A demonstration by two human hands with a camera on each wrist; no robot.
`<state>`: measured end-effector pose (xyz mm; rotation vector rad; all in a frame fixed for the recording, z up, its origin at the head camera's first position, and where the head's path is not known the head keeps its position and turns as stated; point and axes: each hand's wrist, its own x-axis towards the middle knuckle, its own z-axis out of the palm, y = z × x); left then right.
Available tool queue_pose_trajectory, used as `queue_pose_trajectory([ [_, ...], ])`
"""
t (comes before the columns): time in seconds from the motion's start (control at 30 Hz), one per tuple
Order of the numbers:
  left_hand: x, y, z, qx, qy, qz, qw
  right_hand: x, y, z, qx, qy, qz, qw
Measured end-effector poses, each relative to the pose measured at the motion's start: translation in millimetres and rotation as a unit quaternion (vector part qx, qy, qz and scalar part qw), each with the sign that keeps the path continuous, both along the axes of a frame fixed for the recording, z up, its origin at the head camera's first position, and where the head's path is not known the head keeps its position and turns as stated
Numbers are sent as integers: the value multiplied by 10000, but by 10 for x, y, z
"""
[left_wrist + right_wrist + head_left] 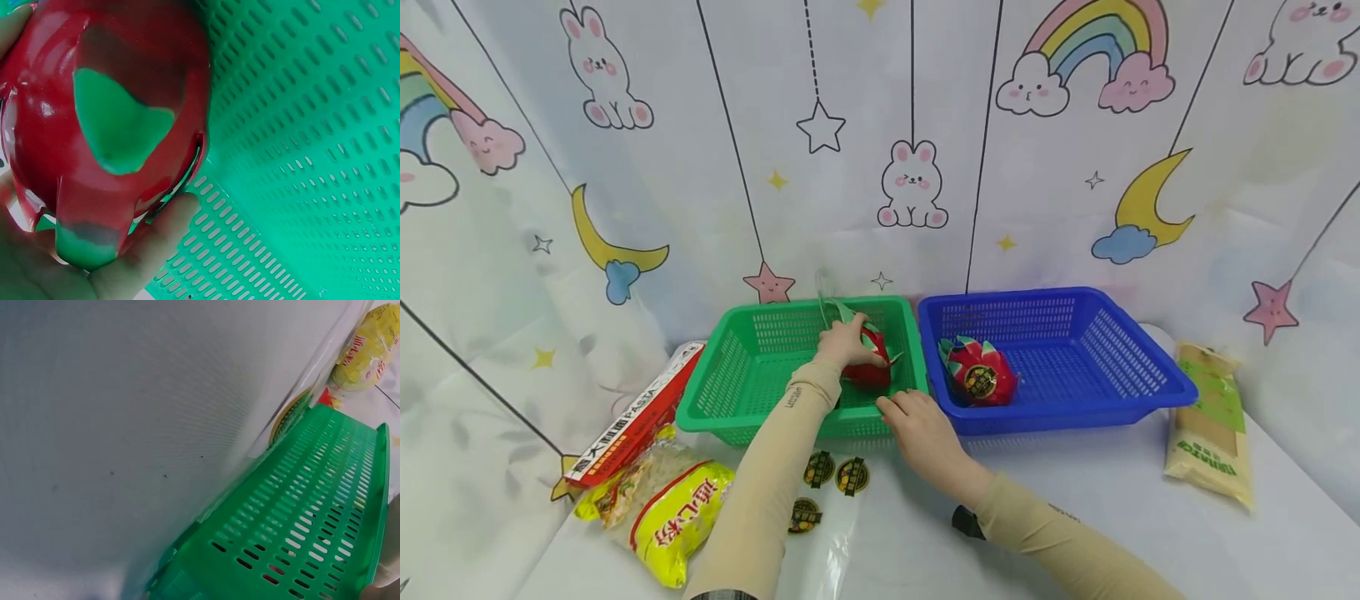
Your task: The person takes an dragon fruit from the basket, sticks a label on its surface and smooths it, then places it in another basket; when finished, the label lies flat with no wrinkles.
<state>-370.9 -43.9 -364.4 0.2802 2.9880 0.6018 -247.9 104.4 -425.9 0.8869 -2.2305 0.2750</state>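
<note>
My left hand point(845, 340) reaches into the green basket point(730, 423) and grips a red dragon fruit point(872, 379) with green-tipped scales near the right wall. In the left wrist view, fingers and thumb curl around the fruit's scaly end. My right hand point(925, 433) holds the front rim of the green basket at its right corner, fingers bent over the edge. A second dragon fruit point(964, 354) lies at the left of the blue basket point(1045, 421), bearing a round black-and-gold sticker point(981, 382). In the right wrist view, the green basket's slotted wall point(300, 519) shows; most of that hand is hidden.
Three similar round labels, one of them a near label point(805, 515), lie before the green basket. A red pasta box point(632, 425) and a yellow pasta bag point(673, 508) lie left. A beige-green packet point(1210, 425) lies right. A patterned curtain point(865, 233) hangs behind.
</note>
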Motion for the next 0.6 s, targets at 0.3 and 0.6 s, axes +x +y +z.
queue_pose_trajectory([
  [0.3, -20, -137, 23, 83, -1, 23, 10000, 7, -23, 56, 44, -115, -4, 9999],
  [0.6, -38, -265, 124, 359, 127, 163, 9991, 15, -7, 59, -43, -201, 41, 9998],
])
